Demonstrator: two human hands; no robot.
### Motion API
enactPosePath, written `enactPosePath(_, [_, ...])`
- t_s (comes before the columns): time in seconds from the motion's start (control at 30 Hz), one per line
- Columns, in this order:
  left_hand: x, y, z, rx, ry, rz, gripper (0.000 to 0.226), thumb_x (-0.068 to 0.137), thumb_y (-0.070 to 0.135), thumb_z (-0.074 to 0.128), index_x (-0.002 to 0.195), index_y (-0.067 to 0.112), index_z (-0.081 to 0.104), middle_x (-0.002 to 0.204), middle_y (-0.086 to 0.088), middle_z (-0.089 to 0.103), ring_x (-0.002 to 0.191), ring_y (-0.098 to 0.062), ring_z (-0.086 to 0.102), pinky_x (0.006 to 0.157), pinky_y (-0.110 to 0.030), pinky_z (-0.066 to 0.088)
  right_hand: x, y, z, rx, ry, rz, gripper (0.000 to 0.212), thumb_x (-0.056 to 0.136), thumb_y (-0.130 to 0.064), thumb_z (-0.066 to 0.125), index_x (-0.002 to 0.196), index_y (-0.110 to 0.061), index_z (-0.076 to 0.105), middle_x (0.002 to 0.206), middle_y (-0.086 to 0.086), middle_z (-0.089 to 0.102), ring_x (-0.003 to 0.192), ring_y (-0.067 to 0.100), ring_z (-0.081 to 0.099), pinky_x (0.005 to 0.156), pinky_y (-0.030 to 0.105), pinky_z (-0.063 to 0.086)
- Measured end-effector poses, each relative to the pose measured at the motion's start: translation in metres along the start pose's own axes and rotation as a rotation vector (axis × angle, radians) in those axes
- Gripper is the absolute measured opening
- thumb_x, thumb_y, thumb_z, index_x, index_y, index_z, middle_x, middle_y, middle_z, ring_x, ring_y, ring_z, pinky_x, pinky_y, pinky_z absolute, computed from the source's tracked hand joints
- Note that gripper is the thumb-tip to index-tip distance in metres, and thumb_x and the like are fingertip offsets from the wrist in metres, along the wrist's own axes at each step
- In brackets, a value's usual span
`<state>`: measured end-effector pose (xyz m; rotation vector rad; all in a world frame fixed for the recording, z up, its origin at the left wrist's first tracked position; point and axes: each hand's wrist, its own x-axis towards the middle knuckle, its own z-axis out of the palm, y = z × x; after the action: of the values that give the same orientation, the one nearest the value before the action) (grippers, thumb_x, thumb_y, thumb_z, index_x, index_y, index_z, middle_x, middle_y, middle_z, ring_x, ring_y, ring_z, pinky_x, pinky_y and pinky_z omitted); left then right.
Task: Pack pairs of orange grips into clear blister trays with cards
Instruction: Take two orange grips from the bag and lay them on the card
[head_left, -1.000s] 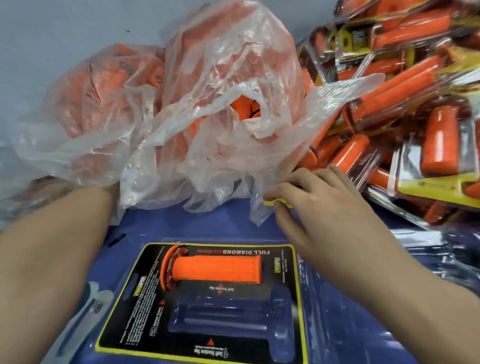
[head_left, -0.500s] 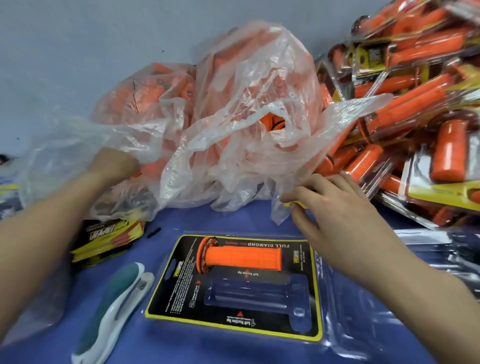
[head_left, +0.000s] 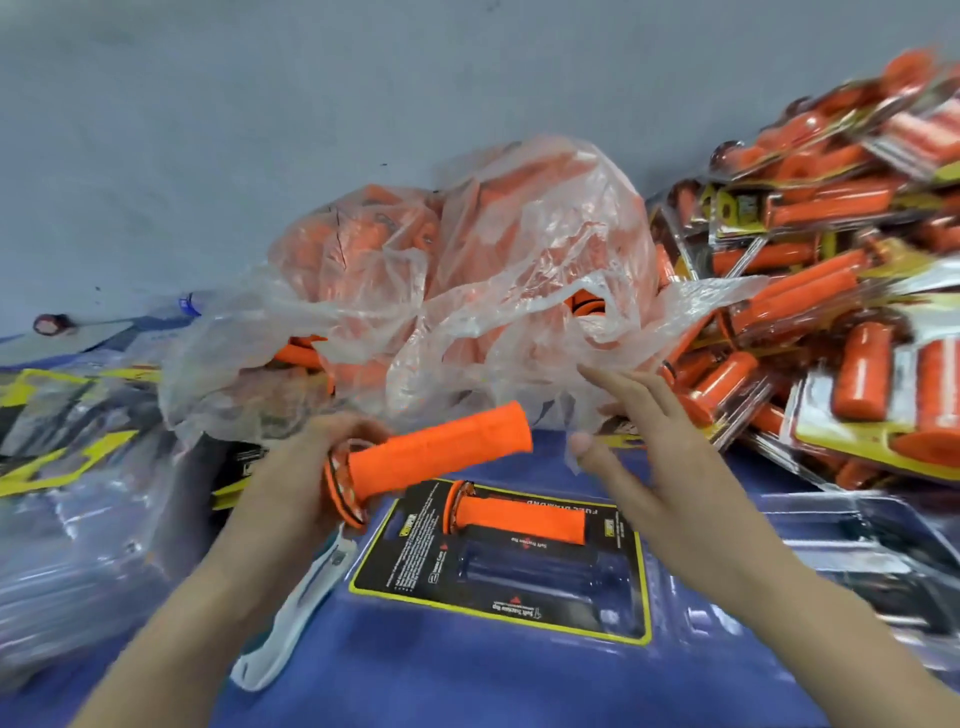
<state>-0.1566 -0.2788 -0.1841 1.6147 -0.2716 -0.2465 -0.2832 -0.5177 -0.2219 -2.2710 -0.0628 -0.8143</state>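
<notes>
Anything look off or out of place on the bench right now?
Nothing damaged or spilled. The blister tray holds a seated grip, lower slot empty; the left hand holds the loose grip.

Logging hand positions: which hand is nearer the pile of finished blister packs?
Right. The right hand is open just left of the pile of blister packs; the left hand, holding an orange grip, is farther left.
</notes>
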Motion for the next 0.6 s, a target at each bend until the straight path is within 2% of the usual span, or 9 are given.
enactPosePath(0.07, [-0.006,-0.008,0.017,-0.084,-0.120,-0.035,0.038,0.093,0.025,0.043,0.068,0.014,0.069,0.055,-0.012,0.059,0.040,-0.018,0.050,0.037,-0.016,0.035,-0.007,-0.004,0.003,0.149,-0.067,0.023,0.046,0.098,-0.055,0.043,0.142,-0.046,0.036,0.137,-0.023,0.044,0.126,0.001,0.048,0.097,0.011,0.037])
enactPosePath(0.17, [-0.008,-0.014,0.029,-0.192,-0.114,-0.115,0.045,0.093,0.034,0.045,0.057,0.020,0.068,0.053,-0.015,0.055,0.043,-0.020,0.043,0.038,-0.015,0.030,-0.013,-0.006,0.002,0.294,-0.125,0.084,0.044,0.092,-0.065,0.048,0.132,-0.049,0.049,0.118,-0.017,0.061,0.109,0.008,0.060,0.083,0.013,0.046])
enactPosePath(0.27, [-0.012,-0.015,0.033,-0.251,-0.273,-0.197,0.041,0.084,0.050,0.050,0.074,0.014,0.065,0.056,-0.019,0.055,0.040,-0.021,0.045,0.038,-0.017,0.033,-0.015,-0.006,0.005,0.328,-0.180,0.145,0.043,0.084,-0.061,0.062,0.124,-0.050,0.054,0.103,-0.018,0.064,0.093,0.011,0.064,0.073,0.015,0.048])
enactPosePath(0.37, [-0.014,-0.020,0.041,-0.300,-0.443,-0.279,0.055,0.080,0.058,0.053,0.102,0.009,0.063,0.062,-0.017,0.055,0.041,-0.023,0.053,0.036,-0.025,0.042,-0.018,-0.004,0.009,0.295,-0.163,0.184,0.040,0.078,-0.056,0.064,0.117,-0.051,0.056,0.108,-0.024,0.061,0.098,0.008,0.063,0.074,0.022,0.053])
enactPosePath(0.43, [-0.013,-0.024,0.046,-0.264,-0.400,-0.223,0.060,0.071,0.052,0.067,0.115,0.012,0.060,0.069,-0.013,0.057,0.050,-0.022,0.057,0.040,-0.030,0.045,-0.019,-0.003,0.009,0.266,-0.119,0.197,0.039,0.077,-0.055,0.065,0.115,-0.049,0.058,0.111,-0.022,0.062,0.100,0.007,0.063,0.077,0.022,0.053])
enactPosePath(0.5, [-0.013,-0.030,0.048,-0.083,-0.374,-0.077,0.058,0.077,0.048,0.076,0.125,0.023,0.055,0.076,-0.008,0.065,0.063,-0.023,0.062,0.054,-0.030,0.050,-0.019,-0.003,0.008,0.239,-0.073,0.186,0.037,0.076,-0.054,0.066,0.112,-0.049,0.059,0.111,-0.022,0.062,0.101,0.006,0.062,0.077,0.016,0.050])
enactPosePath(0.6, [-0.018,-0.042,0.046,0.214,-0.315,0.189,0.050,0.089,0.061,0.058,0.134,0.042,0.045,0.090,0.002,0.074,0.075,-0.017,0.071,0.072,-0.026,0.053,-0.019,-0.005,0.007,0.220,-0.016,0.188,0.038,0.073,-0.058,0.067,0.110,-0.055,0.058,0.109,-0.024,0.063,0.100,0.003,0.063,0.076,0.013,0.049])
